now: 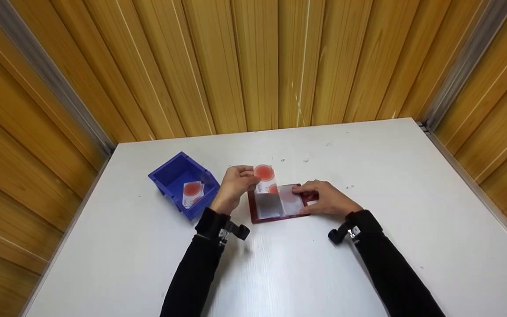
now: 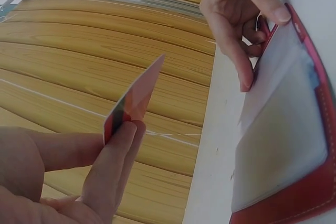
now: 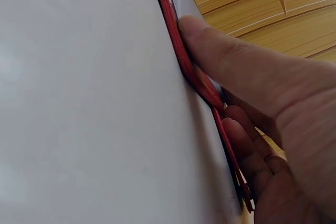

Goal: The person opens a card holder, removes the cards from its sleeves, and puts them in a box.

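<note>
While pinching a card (image 1: 266,178) with the left hand (image 1: 235,185) above the open red wallet (image 1: 254,210) on the table (image 1: 280,273), held the wallet with the right hand (image 1: 329,198), maybe to keep pages (image 1: 291,200) flat.

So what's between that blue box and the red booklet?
In the head view, the person's left hand, pinching a card, shows between the blue box and the red booklet, with a strip of white tabletop beside it.
</note>
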`<state>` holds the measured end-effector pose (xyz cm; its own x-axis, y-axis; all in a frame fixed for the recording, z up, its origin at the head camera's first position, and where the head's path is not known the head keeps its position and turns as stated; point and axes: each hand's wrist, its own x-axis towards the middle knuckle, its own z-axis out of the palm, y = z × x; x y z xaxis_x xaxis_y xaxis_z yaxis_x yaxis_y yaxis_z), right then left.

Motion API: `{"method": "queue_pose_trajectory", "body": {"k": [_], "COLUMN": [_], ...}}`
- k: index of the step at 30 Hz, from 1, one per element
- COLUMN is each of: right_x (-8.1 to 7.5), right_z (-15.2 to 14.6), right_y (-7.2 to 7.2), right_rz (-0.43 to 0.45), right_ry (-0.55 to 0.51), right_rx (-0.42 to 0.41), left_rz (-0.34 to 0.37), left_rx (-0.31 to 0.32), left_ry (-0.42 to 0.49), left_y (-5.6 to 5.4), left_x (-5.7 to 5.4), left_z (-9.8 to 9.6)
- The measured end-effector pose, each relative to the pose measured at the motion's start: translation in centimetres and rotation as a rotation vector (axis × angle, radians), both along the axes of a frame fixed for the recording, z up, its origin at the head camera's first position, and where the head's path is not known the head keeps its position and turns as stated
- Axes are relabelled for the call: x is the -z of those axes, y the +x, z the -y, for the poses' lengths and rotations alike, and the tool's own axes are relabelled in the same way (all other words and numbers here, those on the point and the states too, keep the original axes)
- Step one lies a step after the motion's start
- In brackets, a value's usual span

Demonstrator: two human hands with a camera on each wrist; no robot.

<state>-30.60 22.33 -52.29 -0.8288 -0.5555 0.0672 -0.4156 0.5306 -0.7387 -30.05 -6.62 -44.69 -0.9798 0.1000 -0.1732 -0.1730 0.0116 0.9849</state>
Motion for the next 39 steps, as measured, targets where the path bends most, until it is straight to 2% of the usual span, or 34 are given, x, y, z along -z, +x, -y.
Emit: {"method": "queue_pose_trajectory", "body": {"k": [11, 20, 27, 33, 39], "right_x": [-0.1, 0.1, 0.2, 0.2, 0.1], "right_z": [0.0, 0.0, 0.0, 0.0, 0.1], "right_y": [0.1, 0.1, 0.0, 0.0, 0.1], "right_rz": [0.039, 0.018, 0.027, 0.049, 0.039], "right_ry": [-0.027, -0.018, -0.014, -0.038, -0.013], "right_rx": [-0.003, 0.001, 0.011, 0.008, 0.017], "left_rz": [-0.018, -0.037, -0.004, -0.052, -0.059], "left_rx": [-0.028, -0.075, -0.144, -0.171, -0.226], "left_ry": [0.039, 0.039, 0.069, 0.082, 0.09], "left_y": [-0.3, -0.5, -0.8, -1.1, -1.4], "left_x": [-0.5, -0.9, -1.5, -2.0, -2.1], "left_z": [1.1, 2.2, 4.2, 6.2, 8.2]}}
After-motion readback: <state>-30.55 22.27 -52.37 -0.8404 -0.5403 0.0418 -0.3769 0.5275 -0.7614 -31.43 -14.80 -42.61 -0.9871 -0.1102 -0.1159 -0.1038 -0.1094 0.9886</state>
